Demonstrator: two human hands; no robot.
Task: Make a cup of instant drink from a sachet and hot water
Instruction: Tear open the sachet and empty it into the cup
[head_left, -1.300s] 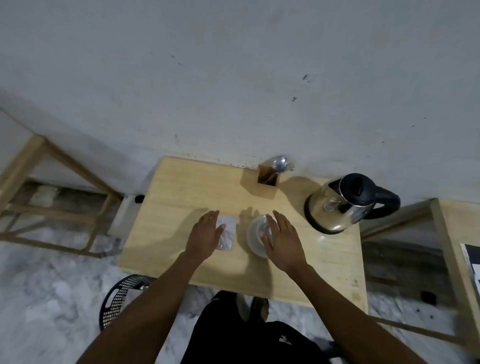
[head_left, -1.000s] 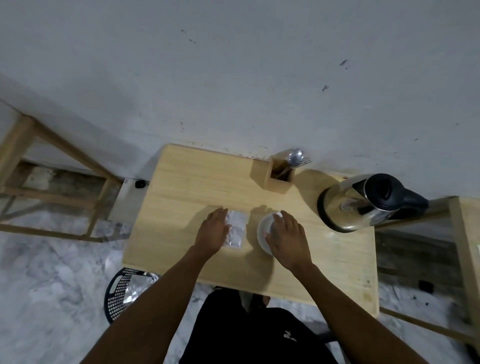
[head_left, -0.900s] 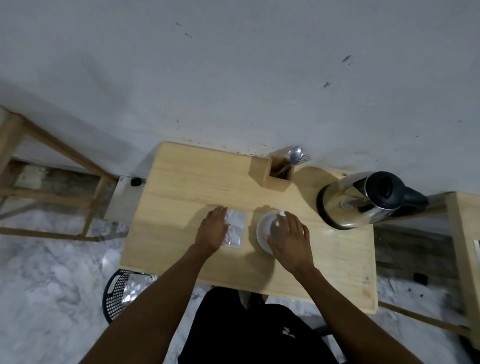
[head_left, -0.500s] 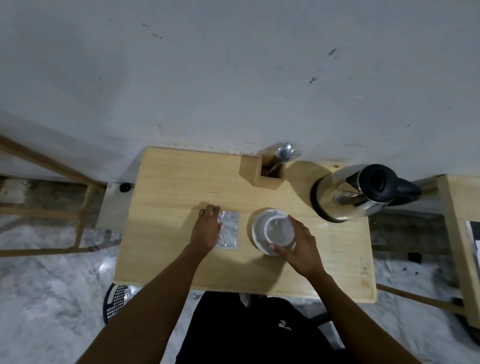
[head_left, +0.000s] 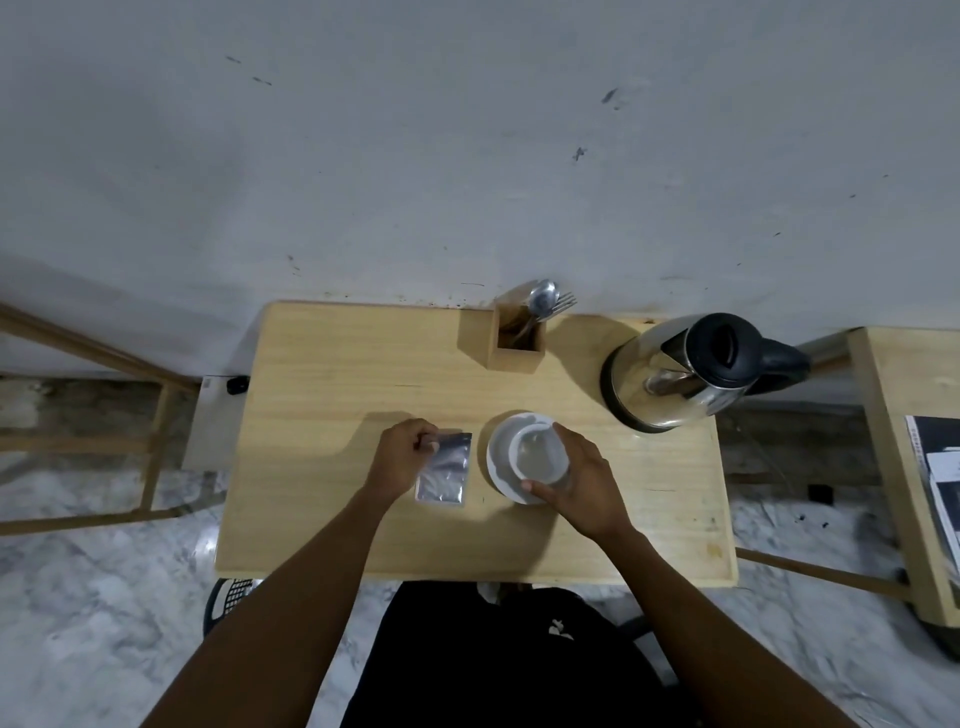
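Note:
A silver foil sachet (head_left: 445, 471) lies flat on the small wooden table (head_left: 332, 395). My left hand (head_left: 402, 457) rests at its left edge, fingers curled and pinching its top left corner. A white cup (head_left: 537, 457) stands on a white saucer (head_left: 500, 460) just right of the sachet. My right hand (head_left: 584, 483) wraps around the cup's right side, thumb at its near rim. A steel kettle (head_left: 675, 384) with a black lid and handle stands at the back right.
A wooden holder (head_left: 511, 340) with a spoon (head_left: 541, 300) and a fork stands at the table's back edge against the wall. Another wooden table (head_left: 883, 415) with papers is at the right. A black basket (head_left: 228, 597) sits on the floor, lower left.
My right hand slid from on top of the cup to its right side and now grips it. My left hand's fingers curled onto the sachet's corner.

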